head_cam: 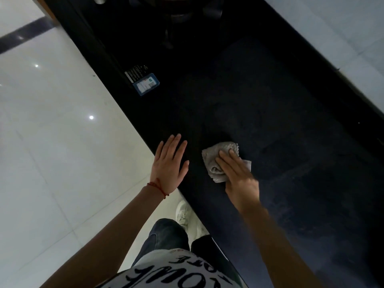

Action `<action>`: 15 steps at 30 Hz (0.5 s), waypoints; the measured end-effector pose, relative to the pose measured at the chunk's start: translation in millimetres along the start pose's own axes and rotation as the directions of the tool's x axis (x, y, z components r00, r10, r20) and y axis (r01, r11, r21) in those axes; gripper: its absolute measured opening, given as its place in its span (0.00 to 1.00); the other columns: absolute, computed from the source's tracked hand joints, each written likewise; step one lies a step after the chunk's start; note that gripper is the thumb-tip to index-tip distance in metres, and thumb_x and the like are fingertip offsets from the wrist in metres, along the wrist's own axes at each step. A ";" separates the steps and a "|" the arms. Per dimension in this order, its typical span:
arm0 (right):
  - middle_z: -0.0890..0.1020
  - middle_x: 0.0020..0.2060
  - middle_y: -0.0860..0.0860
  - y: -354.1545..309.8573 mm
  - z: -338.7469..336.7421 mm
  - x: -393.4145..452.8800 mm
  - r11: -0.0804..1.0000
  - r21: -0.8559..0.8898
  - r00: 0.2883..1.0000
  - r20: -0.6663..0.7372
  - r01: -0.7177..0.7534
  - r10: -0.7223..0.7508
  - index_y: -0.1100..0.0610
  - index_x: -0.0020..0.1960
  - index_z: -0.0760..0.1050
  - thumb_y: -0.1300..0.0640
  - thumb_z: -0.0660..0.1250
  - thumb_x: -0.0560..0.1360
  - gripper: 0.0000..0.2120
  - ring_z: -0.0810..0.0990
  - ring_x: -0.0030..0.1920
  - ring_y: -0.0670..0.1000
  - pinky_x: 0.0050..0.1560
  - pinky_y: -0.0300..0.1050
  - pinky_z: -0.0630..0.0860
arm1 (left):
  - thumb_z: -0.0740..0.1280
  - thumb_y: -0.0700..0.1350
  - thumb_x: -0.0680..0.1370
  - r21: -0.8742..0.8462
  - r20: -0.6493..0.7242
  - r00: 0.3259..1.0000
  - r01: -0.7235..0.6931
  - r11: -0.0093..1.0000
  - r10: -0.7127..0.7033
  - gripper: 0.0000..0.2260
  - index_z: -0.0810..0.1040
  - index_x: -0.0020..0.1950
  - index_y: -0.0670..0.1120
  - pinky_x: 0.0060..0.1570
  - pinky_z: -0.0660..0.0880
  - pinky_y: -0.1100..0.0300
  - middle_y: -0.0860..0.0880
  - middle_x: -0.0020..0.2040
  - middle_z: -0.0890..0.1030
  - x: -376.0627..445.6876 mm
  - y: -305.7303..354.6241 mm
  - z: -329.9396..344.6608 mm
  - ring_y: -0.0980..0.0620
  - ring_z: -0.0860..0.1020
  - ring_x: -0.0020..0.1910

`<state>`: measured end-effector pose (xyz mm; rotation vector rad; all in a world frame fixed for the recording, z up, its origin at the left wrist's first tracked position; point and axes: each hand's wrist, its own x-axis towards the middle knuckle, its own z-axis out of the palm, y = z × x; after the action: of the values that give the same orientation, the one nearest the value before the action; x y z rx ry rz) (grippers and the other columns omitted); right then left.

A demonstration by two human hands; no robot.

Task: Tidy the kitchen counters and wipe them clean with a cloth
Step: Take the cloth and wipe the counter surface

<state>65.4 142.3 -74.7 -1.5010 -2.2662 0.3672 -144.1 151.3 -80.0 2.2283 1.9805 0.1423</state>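
A: Left side first. What's the left hand (169, 163) doing?

B: Flat on the counter (280, 132), palm down, right at its front edge. Fingers spread a little, pointing up-frame and slightly right, thumb out to the right. Holding nothing. Forearm comes in from lower left, red string (158, 187) round the wrist.

A: Anything off the counter on that side?

B: Pale glossy floor (52, 142) fills the left. A white shoe (184, 213) shows just below the counter edge, dark trousers under it, printed shirt at the bottom.

A: Next over, the cloth (216, 161)?

B: Grey, bunched, lying on the dark counter just right of the left hand, not touching it. Long axis runs roughly up-right to down-left, the nubby end toward the top right, a folded roll at the lower left. A flat corner pokes out on the right.

A: Right hand (236, 173)?

B: On top of the cloth, pressing it down, fingers laid together and pointing up-left across it. Palm and heel cover the lower part. Looks a bit blurred. Whether the thumb curls under the cloth, cannot tell. Forearm runs in from lower right.

A: Rest of the counter?

B: Small blue-framed label (146, 85) near the front edge, well up-frame from the hands. Dark stove parts at the top, too dim to tell. Pale wall (342, 28) at the right.
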 end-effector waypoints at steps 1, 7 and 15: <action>0.78 0.62 0.48 4.8 -3.3 1.4 1.000 -0.017 1.000 0.008 0.012 -0.012 0.54 0.60 0.77 0.69 0.56 0.66 0.26 0.71 0.66 0.48 0.60 0.34 0.72 | 0.55 0.52 0.75 0.011 0.020 1.000 0.007 1.000 -0.007 0.23 0.69 0.66 0.43 0.67 0.65 0.45 0.41 0.67 0.73 -2.9 1.9 -2.0 0.41 0.70 0.68; 0.67 0.71 0.47 -8.2 -13.1 32.4 0.949 0.015 0.948 0.048 -0.315 0.314 0.54 0.68 0.69 0.71 0.58 0.71 0.27 0.60 0.74 0.49 0.63 0.46 0.70 | 0.54 0.53 0.75 0.045 0.104 0.994 0.025 0.999 -0.030 0.24 0.70 0.66 0.43 0.66 0.65 0.44 0.40 0.67 0.73 -38.3 19.5 -6.0 0.41 0.71 0.67; 0.81 0.59 0.54 -33.5 -16.0 -30.1 0.994 -0.027 0.994 0.033 -0.105 0.106 0.58 0.57 0.79 0.72 0.65 0.62 0.25 0.78 0.61 0.57 0.42 0.53 0.81 | 0.54 0.55 0.73 0.045 0.162 0.984 0.064 0.997 -0.070 0.23 0.73 0.64 0.47 0.60 0.73 0.46 0.44 0.66 0.75 -100.8 35.9 -8.6 0.45 0.73 0.66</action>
<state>55.8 101.5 -51.7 -1.6442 -2.2309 0.3990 -122.6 47.7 -61.8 2.1178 1.9834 -0.0853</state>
